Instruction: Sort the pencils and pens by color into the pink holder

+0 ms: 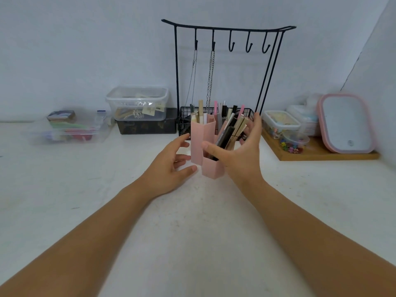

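One pink holder [202,139]: matte plastic, angular tubes of stepped height joined side by side, the tallest at its left, a shorter one at the front. It stands on the white table [192,243], just in front of the black wire rack [227,31]. Contents: pencils and pens [230,130] in beige, white, black, grey and pink; those behind the tall tube stand upright, those at the holder's right lean away to the right.

Left hand [171,170]: released, fingers loosely spread, fingertips just beside the tall tube; contact cannot be told. Right hand [240,153]: released, thumb in front of the leaning pens, fingers cupped behind them, closed on nothing.

Beside the holder: clear lidded tubs [139,103] left of the rack; wooden tray [321,155] with small containers and a pink-rimmed mirror [345,123] to the rack's right. Bare white tabletop runs from the holder toward the viewer and out to both sides.
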Motion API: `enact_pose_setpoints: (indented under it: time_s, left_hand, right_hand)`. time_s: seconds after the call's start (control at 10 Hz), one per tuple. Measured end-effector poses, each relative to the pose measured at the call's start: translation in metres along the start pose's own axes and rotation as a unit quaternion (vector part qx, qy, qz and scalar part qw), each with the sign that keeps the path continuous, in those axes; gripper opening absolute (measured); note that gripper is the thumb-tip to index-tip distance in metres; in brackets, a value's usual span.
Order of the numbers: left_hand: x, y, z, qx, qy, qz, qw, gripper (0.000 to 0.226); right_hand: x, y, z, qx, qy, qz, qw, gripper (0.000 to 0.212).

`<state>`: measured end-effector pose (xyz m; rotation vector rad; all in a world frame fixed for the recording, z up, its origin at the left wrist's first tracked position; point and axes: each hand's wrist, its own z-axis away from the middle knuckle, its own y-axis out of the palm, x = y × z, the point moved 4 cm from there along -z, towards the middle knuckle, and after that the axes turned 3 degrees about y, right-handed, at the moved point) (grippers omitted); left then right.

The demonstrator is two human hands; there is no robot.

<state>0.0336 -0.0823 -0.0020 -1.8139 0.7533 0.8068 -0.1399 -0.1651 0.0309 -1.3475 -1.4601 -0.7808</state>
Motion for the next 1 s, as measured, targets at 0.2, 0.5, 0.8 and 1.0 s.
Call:
enact_pose_setpoints:
  time_s: [0.2, 0.5, 0.8, 1.0]
  left_hand:
    - [-0.005, 0.001, 0.003, 0.024, 0.005, 0.014, 1.000, 0.084]
    - [0.007, 0.000, -0.002, -0.011, -0.019, 0.002, 1.000, 0.053]
    - [0.011, -0.004, -0.003, -0.022, -0.033, 0.029, 0.999, 0.032]
    - [0.014, -0.006, -0.005, -0.050, -0.029, 0.075, 0.996, 0.031]
  right_hand:
    - [-0.031, 0.008, -0.013, 0.136, 0.077, 0.006, 0.988, 0.141]
    - [-0.035, -0.003, -0.040, 0.070, 0.085, 0.023, 0.994, 0.102]
    - [-0.037, -0.019, -0.054, 0.100, 0.118, 0.009, 0.988, 0.077]
    - [-0.033, -0.021, -0.055, 0.110, 0.123, 0.012, 0.986, 0.081]
